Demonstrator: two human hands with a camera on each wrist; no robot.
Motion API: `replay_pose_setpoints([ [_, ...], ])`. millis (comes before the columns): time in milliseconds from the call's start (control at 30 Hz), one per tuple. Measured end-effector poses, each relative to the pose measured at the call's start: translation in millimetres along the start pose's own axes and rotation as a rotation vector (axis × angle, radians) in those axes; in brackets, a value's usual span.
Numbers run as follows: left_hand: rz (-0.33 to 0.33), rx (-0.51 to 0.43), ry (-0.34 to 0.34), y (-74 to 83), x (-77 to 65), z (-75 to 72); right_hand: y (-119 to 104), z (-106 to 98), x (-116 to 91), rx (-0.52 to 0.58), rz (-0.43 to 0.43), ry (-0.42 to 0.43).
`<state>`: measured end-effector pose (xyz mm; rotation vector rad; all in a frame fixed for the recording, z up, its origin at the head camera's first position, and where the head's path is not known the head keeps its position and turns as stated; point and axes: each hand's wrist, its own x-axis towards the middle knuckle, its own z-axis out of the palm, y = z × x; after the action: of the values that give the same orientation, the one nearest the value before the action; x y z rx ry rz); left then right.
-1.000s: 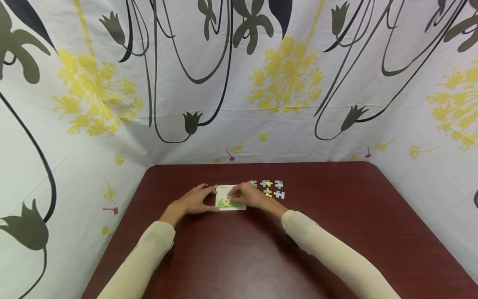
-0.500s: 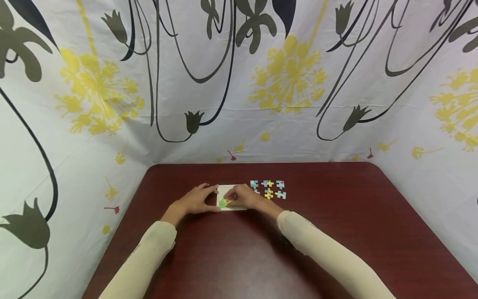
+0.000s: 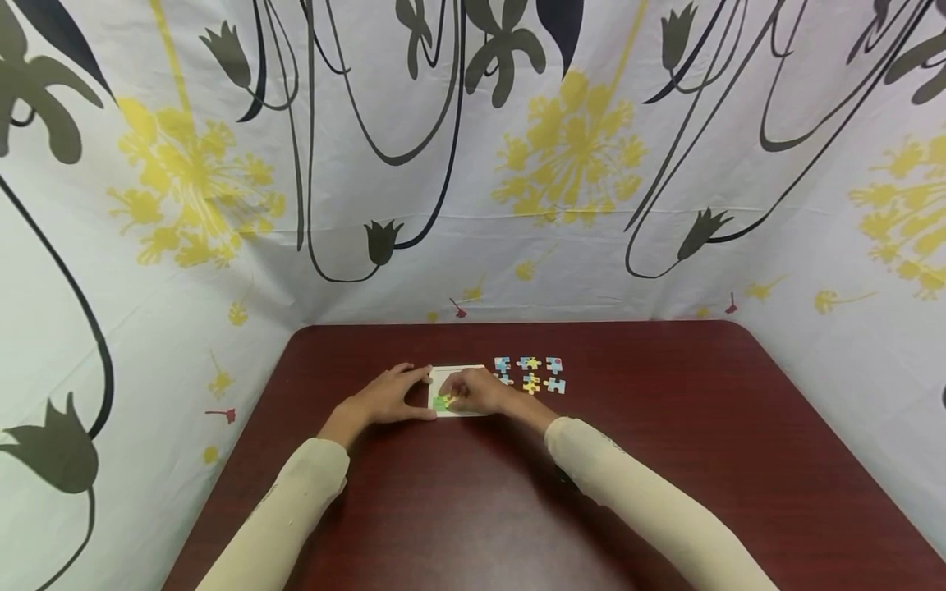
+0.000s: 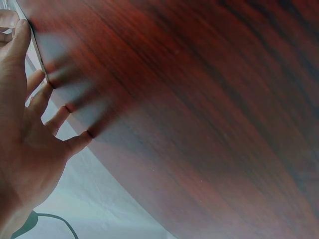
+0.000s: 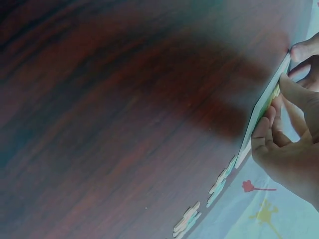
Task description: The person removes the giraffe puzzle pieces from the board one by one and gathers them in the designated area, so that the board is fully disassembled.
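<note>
A small white puzzle tray (image 3: 436, 379) lies on the table, with green and yellow pieces along its near side. My left hand (image 3: 386, 396) spans its left edge, thumb at the near corner and index finger at the far one. In the left wrist view, the other fingers (image 4: 60, 117) spread down to the tabletop. Over the tray, my right hand (image 3: 479, 390) pinches a yellowish puzzle piece (image 5: 275, 92) low against the tray's surface. The hand covers much of the tray and most of that piece.
Several loose jigsaw pieces (image 3: 530, 363) lie in two rows right of the tray. The dark red wooden table (image 3: 458, 501) has rounded far corners. Behind it hangs a white floral cloth (image 3: 443, 197).
My right hand has shifted slightly left over the tray, uncovering loose pieces beside it and covering more of the green strip. The left hand stays at the tray's left edge.
</note>
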<state>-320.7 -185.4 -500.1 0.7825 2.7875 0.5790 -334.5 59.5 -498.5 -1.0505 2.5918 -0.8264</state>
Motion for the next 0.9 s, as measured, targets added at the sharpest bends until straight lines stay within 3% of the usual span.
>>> replay_pose_setpoints([
  [333, 0.011, -0.001, 0.003, 0.6, -0.2, -0.7, -1.6, -0.4, 1.5, 0.025, 0.037, -0.021],
  [500, 0.003, 0.002, -0.005, 0.5, 1.0, -0.2, -2.4, 1.5, 0.4, 0.060, 0.050, 0.034],
  [900, -0.011, 0.003, 0.001, 2.0, 2.2, -0.2, -1.0, 7.6, -6.4, 0.089, -0.048, 0.153],
])
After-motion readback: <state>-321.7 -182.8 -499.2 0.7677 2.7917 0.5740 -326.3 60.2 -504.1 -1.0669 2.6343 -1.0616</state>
